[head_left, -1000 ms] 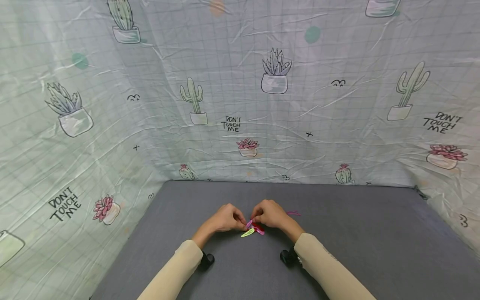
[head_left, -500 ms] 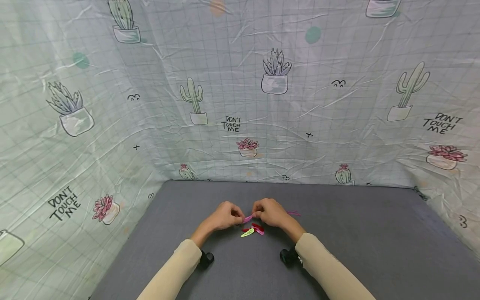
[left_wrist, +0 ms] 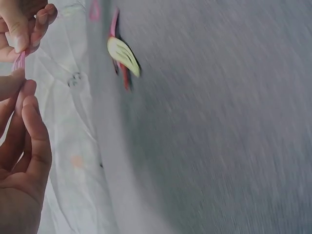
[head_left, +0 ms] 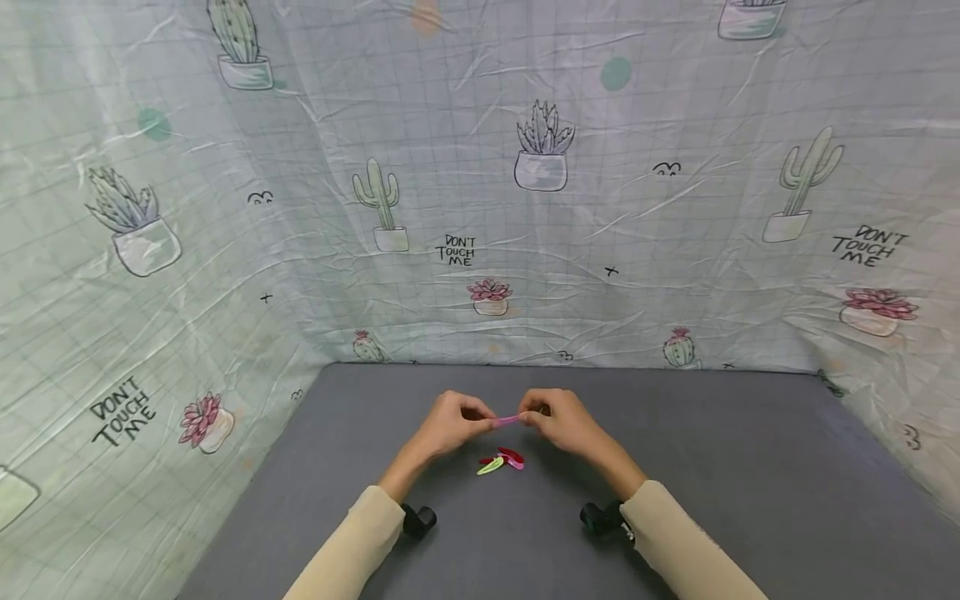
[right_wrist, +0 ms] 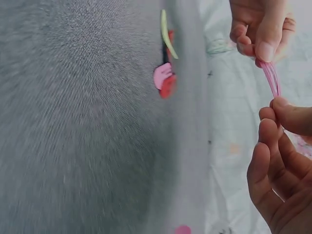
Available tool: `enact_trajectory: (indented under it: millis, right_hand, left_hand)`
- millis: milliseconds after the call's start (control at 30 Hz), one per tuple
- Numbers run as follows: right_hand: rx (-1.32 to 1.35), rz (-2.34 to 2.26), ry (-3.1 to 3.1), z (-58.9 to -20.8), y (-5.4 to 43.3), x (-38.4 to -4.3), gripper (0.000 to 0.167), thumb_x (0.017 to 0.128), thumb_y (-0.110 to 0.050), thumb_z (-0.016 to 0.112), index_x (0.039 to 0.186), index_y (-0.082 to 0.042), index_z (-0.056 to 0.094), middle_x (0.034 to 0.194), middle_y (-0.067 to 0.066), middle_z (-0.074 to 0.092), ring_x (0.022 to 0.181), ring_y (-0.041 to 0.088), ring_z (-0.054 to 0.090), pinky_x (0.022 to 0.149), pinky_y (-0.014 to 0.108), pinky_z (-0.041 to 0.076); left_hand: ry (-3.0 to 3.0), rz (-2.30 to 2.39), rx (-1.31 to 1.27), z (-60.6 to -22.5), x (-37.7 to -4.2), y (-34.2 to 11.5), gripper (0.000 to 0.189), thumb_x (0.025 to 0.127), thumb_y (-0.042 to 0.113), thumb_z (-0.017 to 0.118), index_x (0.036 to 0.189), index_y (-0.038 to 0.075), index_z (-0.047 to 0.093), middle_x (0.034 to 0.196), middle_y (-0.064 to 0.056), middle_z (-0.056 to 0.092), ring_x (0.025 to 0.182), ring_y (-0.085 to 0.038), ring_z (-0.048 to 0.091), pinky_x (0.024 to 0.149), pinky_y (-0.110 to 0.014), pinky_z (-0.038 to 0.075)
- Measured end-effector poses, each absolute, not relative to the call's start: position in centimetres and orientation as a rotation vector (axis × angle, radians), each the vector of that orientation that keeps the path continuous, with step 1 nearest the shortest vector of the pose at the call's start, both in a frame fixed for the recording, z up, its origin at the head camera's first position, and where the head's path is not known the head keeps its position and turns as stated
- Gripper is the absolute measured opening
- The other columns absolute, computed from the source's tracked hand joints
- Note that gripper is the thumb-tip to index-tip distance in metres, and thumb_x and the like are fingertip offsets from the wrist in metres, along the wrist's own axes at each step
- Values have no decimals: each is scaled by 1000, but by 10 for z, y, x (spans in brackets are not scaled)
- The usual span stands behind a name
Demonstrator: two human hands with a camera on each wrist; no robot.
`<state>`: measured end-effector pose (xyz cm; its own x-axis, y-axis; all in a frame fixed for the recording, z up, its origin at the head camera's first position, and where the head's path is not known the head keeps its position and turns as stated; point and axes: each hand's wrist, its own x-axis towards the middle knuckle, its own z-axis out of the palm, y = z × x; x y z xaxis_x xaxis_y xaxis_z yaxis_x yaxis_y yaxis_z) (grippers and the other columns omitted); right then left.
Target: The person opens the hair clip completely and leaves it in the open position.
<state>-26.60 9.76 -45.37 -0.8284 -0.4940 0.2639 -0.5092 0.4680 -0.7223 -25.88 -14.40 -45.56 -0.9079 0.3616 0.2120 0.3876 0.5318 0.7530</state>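
Note:
A pink snap hair clip (head_left: pixel 507 420) is raised between both hands over the table. My left hand (head_left: pixel 452 423) pinches one end of it with thumb and fingers. The other end is pinched by my right hand (head_left: pixel 558 418). In the right wrist view the clip (right_wrist: pixel 271 80) stretches between the two sets of fingertips, slits visible along its length. Below the hands lies a small pile: a yellow-green snap clip (head_left: pixel 491 466) in front, overlapping red clips (head_left: pixel 512 455) and another pink clip (head_left: pixel 517 464).
The grey table (head_left: pixel 675 467) reaches back to a hanging sheet (head_left: pixel 570 300) printed with cacti. A separate pink piece (right_wrist: pixel 183 229) shows at the bottom edge of the right wrist view. Black wrist cameras (head_left: pixel 600 518) sit at both wrists.
Both hands have lifted the pink clip up and away from the pile, toward the back of the table. The pile is uncovered. A pink strip right of the right hand is now hidden behind it.

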Motion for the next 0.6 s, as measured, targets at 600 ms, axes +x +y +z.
enact_trajectory:
  millis: [600]
  right_hand:
    - [951,1227,-2474,-447,161,-203,9,93,-12,76,89,-19,71,81,-5,70,63,0,57,56,24,51]
  left_hand:
    - [-2541,-1545,-918,-450,-216,-86,4,91,17,79,91,14,82,85,-3,77,66,-33,70,60,-26,58]
